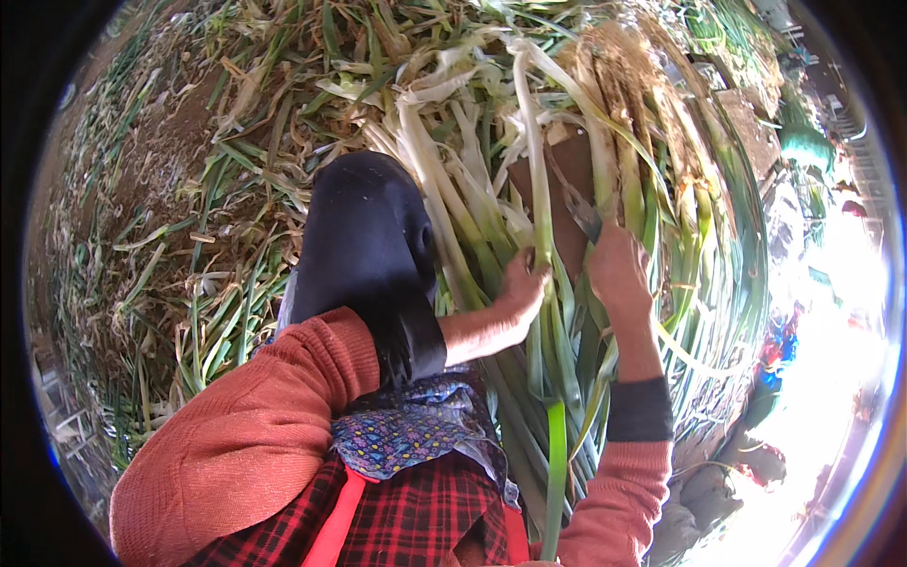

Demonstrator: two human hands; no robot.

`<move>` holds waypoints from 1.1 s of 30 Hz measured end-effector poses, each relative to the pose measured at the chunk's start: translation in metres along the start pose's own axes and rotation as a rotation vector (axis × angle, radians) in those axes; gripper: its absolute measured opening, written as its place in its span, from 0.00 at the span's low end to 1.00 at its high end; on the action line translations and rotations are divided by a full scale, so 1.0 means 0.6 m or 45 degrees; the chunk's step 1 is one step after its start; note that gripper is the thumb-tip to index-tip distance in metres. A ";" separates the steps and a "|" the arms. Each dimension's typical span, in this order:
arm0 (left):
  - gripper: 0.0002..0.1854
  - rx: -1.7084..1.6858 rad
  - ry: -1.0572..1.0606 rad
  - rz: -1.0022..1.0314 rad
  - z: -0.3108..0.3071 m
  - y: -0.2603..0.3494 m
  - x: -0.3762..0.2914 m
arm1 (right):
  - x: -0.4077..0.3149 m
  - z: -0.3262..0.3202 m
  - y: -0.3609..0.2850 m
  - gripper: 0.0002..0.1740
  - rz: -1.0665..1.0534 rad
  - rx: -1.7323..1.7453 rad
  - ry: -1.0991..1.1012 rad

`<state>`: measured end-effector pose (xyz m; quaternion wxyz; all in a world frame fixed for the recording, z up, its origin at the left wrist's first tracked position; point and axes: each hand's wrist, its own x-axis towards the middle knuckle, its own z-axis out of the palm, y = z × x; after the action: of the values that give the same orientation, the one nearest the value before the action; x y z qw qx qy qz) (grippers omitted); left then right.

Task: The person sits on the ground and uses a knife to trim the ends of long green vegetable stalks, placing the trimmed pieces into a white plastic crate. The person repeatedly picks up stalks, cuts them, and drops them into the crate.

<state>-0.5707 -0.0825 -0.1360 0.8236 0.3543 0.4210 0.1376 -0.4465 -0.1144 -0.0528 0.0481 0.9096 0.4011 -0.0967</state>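
Note:
My left hand (524,283) grips a long green onion or leek (535,163) where its white shank turns green. A loose pale outer leaf bends over from its top. Its green leaves trail down towards my lap. In my right hand (620,266) is a small knife; its metal blade (581,209) points up and left, beside the held stalk. Most of the handle is hidden by my fingers. Between the two hands shows a brown flat surface (572,159). Peeled white stalks (432,163) lie just left of the held one.
Unpeeled onions with brown, soil-covered roots (616,64) lie to the right. Stripped leaves and peelings (234,163) cover the ground at left and ahead. My knee, under a black cover (361,234), rises beside my left forearm. Strong sunlight washes out the far right.

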 end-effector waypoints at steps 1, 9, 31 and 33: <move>0.24 -0.072 -0.035 -0.001 -0.004 -0.001 0.009 | -0.025 -0.008 0.010 0.08 0.067 -0.080 0.007; 0.23 0.080 0.024 -0.074 -0.040 -0.001 -0.006 | -0.162 -0.026 0.140 0.16 0.378 0.208 0.047; 0.13 0.350 -0.537 -0.205 0.106 -0.001 0.093 | -0.263 -0.001 0.233 0.20 0.445 0.308 0.326; 0.13 0.445 -0.403 -0.065 0.109 -0.012 0.094 | -0.279 -0.021 0.214 0.19 0.490 0.326 -0.130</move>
<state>-0.4849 -0.0888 -0.1490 0.8087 0.4978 0.3128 -0.0153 -0.4602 -0.3196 -0.0034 -0.0301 0.9620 0.2018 -0.1816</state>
